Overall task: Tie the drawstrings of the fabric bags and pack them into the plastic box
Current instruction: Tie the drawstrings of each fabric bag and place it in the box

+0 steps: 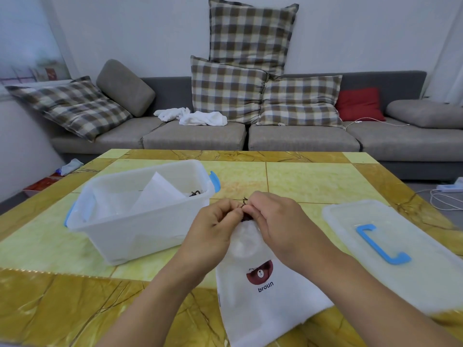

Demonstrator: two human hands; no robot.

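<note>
The white fabric bag point(263, 294) lies flat on the desk point(300, 181), mouth pointing away from the person, so the neck is free for tying. The left hand point(213, 226) and right hand point(280, 221) meet at the gathered mouth; each grip is closed, fingertips pinching the dark drawstring point(245, 204). The plastic box point(140, 211), just to the left, already contains white bags. Its lid point(390, 249) rests apart on the right, keeping the box open.
</note>
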